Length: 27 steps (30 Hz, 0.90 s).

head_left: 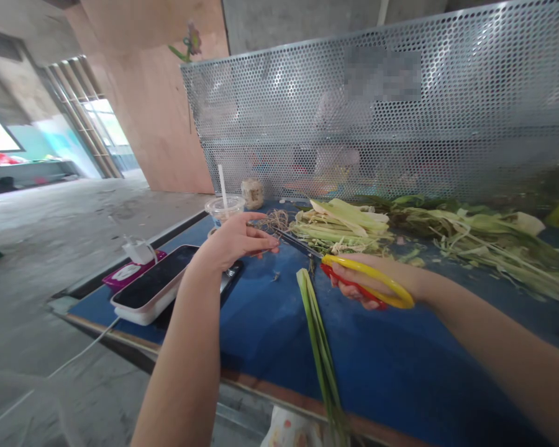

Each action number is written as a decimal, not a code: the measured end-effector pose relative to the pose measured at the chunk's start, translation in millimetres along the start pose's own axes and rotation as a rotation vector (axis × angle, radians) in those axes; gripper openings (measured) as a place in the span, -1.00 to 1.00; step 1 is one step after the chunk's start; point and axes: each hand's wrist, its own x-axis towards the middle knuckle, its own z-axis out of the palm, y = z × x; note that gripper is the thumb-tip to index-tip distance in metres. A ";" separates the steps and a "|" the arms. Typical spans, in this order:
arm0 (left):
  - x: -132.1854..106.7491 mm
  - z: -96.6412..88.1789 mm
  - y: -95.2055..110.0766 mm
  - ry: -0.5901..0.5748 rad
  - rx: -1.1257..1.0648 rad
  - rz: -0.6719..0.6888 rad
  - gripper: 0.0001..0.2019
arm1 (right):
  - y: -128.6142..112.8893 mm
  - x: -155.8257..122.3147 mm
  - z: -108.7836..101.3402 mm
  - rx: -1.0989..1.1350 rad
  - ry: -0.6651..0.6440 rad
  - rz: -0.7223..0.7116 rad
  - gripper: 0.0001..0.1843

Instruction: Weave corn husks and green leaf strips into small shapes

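My right hand point(354, 288) is wrapped round the handles of a pair of scissors point(368, 282), one yellow and one red. The blades point left, their tips close to the fingers of my left hand point(240, 241). That hand hovers over the blue tabletop point(270, 329) with its fingers stretched out and apart, and no held thing shows in it. A tangle of brown twine point(276, 220) lies just beyond its fingertips. Below the scissors, a bundle of long green leaf strips point(317, 335) runs across the table and over its front edge.
Pale corn husks point(340, 223) and shredded leaves point(484, 236) are heaped along a perforated metal panel point(279, 118). At left are a phone point(156, 282), a purple box point(125, 270) with a charger, a cable, and a plastic cup point(223, 208) with a straw. A jar point(252, 194) stands behind.
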 end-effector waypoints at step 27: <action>12.2 9.8 -12.8 0.162 0.454 -0.247 -0.45 | 3.5 -22.9 -22.8 -0.213 0.355 0.195 -0.60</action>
